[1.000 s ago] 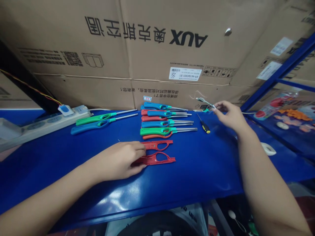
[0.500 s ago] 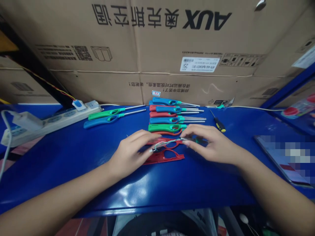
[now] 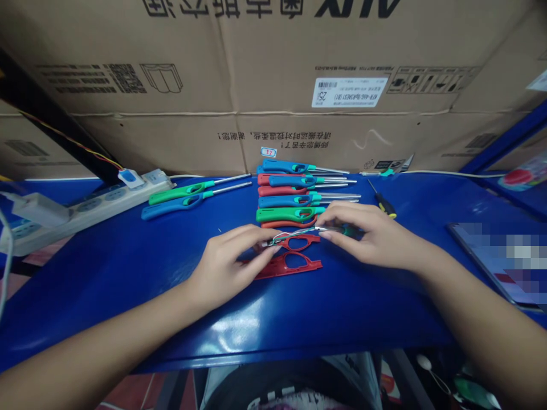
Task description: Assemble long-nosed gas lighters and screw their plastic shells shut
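Between my hands runs a pair of thin green and white wires (image 3: 294,233) over two red lighter handle halves, one half nearer me (image 3: 310,266) and one just behind it (image 3: 314,239). My left hand (image 3: 231,256) is closed in a pinch on a small part at the left end of the wires; the fingers hide most of it. At the right end, my right hand (image 3: 371,236) grips a small metal-ended piece between thumb and fingers, its rear part covered by the hand. Just behind the hands lies a row of assembled blue, red and green gas lighters (image 3: 282,214).
Two more lighters (image 3: 175,208) lie left, near a white power strip (image 3: 89,213). A screwdriver (image 3: 384,204) lies behind my right hand. At right is a phone-like flat device (image 3: 491,267). A cardboard box (image 3: 273,68) stands along the back of the blue table (image 3: 179,336).
My view has tilted down a little. The small part in my left hand has shifted deeper between the fingertips. Both hands keep their holds, with the wires still stretched between them.
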A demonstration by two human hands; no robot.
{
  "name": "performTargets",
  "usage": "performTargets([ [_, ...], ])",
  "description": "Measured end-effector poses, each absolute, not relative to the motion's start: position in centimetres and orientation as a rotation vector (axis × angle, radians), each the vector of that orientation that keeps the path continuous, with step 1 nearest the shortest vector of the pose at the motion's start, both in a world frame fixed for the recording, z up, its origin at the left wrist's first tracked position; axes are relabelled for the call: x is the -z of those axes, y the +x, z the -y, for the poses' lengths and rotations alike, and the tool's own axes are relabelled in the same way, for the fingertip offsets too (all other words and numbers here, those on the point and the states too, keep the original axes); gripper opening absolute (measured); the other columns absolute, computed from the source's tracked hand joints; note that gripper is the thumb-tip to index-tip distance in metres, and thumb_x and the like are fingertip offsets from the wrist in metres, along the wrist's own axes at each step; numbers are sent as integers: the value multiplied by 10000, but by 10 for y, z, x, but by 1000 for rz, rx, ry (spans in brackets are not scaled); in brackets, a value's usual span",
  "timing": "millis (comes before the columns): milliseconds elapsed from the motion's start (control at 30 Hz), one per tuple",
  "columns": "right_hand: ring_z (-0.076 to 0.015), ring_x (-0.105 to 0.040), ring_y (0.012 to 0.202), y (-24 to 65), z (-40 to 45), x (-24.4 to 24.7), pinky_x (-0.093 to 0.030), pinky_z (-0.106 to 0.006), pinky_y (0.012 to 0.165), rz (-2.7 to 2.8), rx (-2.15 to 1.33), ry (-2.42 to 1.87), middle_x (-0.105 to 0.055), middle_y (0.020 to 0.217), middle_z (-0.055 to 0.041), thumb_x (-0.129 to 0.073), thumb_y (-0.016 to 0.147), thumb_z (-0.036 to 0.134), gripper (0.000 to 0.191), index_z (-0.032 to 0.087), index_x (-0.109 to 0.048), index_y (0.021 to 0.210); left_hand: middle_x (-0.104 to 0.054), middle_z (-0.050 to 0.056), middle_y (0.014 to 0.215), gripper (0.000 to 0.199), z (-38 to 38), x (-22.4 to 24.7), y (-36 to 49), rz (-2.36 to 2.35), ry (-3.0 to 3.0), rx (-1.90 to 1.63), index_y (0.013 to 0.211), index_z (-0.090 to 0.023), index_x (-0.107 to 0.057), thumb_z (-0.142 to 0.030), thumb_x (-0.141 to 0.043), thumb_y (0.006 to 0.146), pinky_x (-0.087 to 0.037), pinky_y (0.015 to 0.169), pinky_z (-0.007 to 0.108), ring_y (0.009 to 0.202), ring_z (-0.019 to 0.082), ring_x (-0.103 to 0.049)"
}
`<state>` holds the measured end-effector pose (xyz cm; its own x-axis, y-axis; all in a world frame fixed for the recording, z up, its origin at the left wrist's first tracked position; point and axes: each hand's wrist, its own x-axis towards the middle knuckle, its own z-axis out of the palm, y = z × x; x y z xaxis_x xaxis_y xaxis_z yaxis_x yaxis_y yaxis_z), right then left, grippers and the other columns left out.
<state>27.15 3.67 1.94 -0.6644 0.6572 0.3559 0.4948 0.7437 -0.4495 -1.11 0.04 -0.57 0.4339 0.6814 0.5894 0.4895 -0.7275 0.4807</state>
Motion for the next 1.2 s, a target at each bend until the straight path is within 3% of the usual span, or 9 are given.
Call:
performTargets([
  [400,-184,-619,846,272,-39,-17,-484,-306,756,2440,-439,-889,-690,980,-51,-610,953,315,143,224,-633,1061,-774,55,1015,237,1,5,-8,-1043,2120,-1166,1148,-200,-743,-210,-656,928,-600,683,205,800,141,-725],
  [900,-177,-573,905,272,-37,-21,-445,-304,826,2424,-489,-731,-626,966,-45,-605,956,296,129,201,-612,1043,-773,45,1036,255,7,-4,-9,-839,2126,-1223,1126,-231,-763,-135,-615,942,-606,806,264,893,153,-734],
  [1067,-159,-508,811,272,-38,-22,-397,-305,772,2489,-446,-710,-591,845,-31,-486,1010,308,189,180,-592,919,-784,45,1059,233,7,1,-8,-898,2202,-1234,1113,-213,-762,-134,-651,924,-595,859,250,919,151,-740],
  [1200,-145,-441,721,272,-39,-23,-342,-292,697,2504,-301,-743,-512,722,1,-529,989,355,286,187,-519,757,-784,46,1078,243,5,3,-9,-954,2233,-1182,1143,-197,-752,-152,-664,921,-584,872,221,896,135,-745],
])
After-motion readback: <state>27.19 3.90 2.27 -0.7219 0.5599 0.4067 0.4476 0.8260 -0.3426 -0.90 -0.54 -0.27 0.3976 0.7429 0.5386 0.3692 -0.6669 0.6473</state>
